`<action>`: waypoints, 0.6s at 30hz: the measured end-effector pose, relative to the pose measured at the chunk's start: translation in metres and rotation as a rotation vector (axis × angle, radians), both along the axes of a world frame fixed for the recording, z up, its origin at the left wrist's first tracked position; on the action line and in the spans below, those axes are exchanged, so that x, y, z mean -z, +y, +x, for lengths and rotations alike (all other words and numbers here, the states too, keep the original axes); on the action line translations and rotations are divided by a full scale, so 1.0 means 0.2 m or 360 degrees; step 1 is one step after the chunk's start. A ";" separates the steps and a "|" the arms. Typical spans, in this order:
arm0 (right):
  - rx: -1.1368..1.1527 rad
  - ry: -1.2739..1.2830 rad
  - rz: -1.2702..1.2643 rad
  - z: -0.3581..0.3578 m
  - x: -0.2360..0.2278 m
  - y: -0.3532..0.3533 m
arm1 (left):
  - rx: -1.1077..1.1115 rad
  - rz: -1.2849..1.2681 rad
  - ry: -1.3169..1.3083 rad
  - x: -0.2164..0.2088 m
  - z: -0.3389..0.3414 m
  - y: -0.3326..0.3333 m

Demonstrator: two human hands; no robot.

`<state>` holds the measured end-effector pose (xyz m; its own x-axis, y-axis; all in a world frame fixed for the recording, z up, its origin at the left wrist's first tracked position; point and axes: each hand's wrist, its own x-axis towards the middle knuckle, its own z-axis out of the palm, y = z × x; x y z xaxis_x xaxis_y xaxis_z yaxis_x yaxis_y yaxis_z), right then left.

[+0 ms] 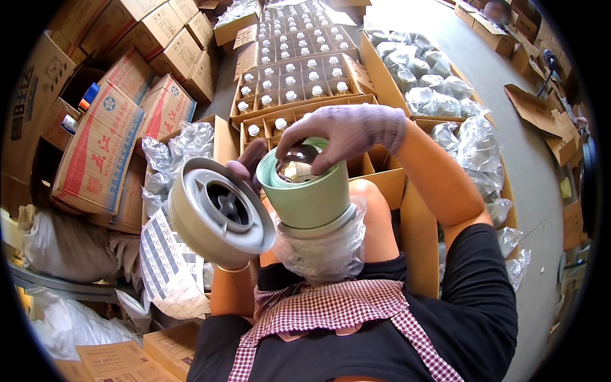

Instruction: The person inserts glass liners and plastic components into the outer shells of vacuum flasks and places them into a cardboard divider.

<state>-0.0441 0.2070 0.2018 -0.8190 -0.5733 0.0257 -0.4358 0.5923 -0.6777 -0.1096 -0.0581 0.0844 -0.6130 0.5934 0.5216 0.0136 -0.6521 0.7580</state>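
My left hand (245,164), mostly hidden, holds a round off-white base or lid (191,216) with a ringed underside and a dark centre. Its gloved fingers show past the far edge. Right of it, a pale green cylindrical container (305,205), like a vacuum flask body, stands upright between my knees. A shiny silvery surface (300,155) shows inside its mouth. My gloved right hand (347,134) curls over the mouth from above, thumb and fingers at the rim; whether it also grips the silvery part, I cannot tell. Clear plastic wrap (318,251) bunches around the container's lower end.
Divided cartons (299,83) of white-capped bottles run ahead. An open box (420,63) of plastic-wrapped items lines the right, with another (184,149) at left. Printed cartons (102,140) are stacked on the left. Patterned sheets (168,261) lie by my left arm.
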 end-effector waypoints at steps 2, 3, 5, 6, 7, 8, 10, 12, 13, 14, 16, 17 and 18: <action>0.0129 0.0049 0.0460 -0.02 -0.08 -0.13 | 0.0130 0.0225 -0.0204 0.04 -0.01 -0.06; 0.0216 0.0069 0.0763 -0.03 -0.13 -0.20 | 0.0215 0.0353 -0.0322 0.05 -0.02 -0.08; 0.0395 0.0176 0.1030 -0.02 -0.11 -0.29 | 0.0200 0.0380 -0.0640 -0.07 0.06 -0.08; 0.0438 0.0121 0.1055 -0.04 -0.09 -0.31 | -0.0347 0.0238 -0.0727 -0.07 0.05 -0.09; 0.0481 0.0067 0.1081 -0.05 -0.07 -0.32 | -0.0893 0.0088 -0.0796 -0.08 0.04 -0.09; 0.0427 0.0085 0.1051 -0.06 -0.04 -0.31 | -0.1000 0.0101 -0.0687 -0.08 0.07 -0.09; 0.0320 0.0123 0.0992 -0.06 0.00 -0.24 | -0.1000 0.0182 -0.0811 -0.15 0.10 -0.09; 0.0123 0.0037 0.0707 -0.04 0.04 -0.19 | -0.1045 0.0191 -0.0763 -0.17 0.10 -0.10; -0.0014 0.0059 0.0413 -0.02 0.09 -0.12 | -0.1030 0.0205 -0.0754 -0.18 0.08 -0.10; -0.0050 0.0036 0.0344 -0.04 0.12 -0.09 | -0.1038 0.0224 -0.0746 -0.16 0.05 -0.11; -0.0124 -0.0008 0.0207 -0.06 0.15 -0.06 | -0.1088 0.0198 -0.0711 -0.12 0.03 -0.13; -0.0081 -0.0034 0.0293 -0.06 0.15 -0.06 | -0.1127 0.0153 -0.0685 -0.11 0.02 -0.14; -0.0035 -0.0060 0.0379 -0.06 0.15 -0.07 | -0.1161 0.0109 -0.0615 -0.08 0.02 -0.15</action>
<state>-0.0559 0.1934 0.1727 -0.8039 -0.5773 -0.1429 -0.4274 0.7280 -0.5361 -0.1062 -0.0871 0.1001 -0.9753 -0.0482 0.2155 0.1977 -0.6251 0.7551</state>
